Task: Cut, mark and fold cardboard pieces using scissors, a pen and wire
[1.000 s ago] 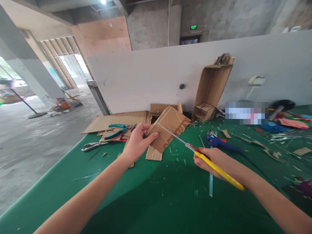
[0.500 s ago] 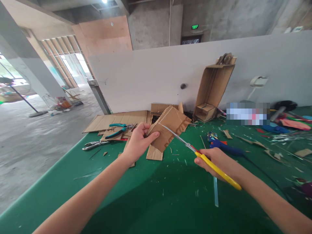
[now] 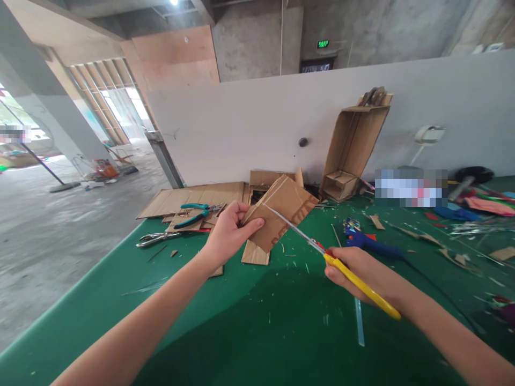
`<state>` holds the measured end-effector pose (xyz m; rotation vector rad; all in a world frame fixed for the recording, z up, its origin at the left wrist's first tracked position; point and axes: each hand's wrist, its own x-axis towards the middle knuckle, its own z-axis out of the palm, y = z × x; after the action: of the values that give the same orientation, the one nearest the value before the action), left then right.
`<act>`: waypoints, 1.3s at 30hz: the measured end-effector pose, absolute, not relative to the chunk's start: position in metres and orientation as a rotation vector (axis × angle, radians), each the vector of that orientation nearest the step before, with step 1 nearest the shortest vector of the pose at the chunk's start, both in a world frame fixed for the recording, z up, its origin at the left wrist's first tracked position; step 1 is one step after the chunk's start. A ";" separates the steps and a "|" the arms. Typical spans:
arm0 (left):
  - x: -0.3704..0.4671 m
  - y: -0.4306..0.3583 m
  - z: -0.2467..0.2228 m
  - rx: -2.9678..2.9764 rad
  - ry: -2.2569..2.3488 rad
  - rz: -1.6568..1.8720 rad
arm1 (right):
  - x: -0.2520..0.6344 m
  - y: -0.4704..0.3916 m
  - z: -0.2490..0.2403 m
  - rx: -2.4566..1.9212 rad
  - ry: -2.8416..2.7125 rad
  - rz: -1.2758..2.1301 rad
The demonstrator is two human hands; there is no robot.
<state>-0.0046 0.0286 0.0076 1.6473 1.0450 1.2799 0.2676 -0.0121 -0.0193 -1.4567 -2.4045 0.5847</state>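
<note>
My left hand (image 3: pixel 231 228) pinches the left edge of a piece of cardboard (image 3: pixel 287 206), thumb on top and fingers behind. Dark printed marks run along the cardboard's right side. My right hand (image 3: pixel 352 271) is closed around the handles of yellow-handled scissors (image 3: pixel 358 284). A scissor blade lies across the face of the cardboard, pointing up and left toward my left thumb; the other blade is hidden or lined up with it. Both hands are raised over the green table (image 3: pixel 257 327). Below the held piece lies a cardboard strip (image 3: pixel 256 253).
Left of my left hand lie teal-handled pliers (image 3: pixel 197 215), metal pliers (image 3: pixel 155 239) and cardboard sheets (image 3: pixel 201 193). A blue glue gun (image 3: pixel 374 244) with a cord and a clear stick (image 3: pixel 359 321) lie right. A tall cardboard box (image 3: pixel 354 150) stands by the white partition (image 3: pixel 249 123).
The cardboard and scissors have shifted very slightly right, and the cardboard is turned a little. Both hands keep their holds.
</note>
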 end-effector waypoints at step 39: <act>0.009 0.016 0.009 1.583 1.085 1.210 | 0.264 -0.016 -0.021 -1.537 -2.485 0.144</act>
<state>0.0092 0.0156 0.0089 1.5825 1.0852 1.2105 0.2635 -0.0157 -0.0215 -1.5366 -2.4848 0.1439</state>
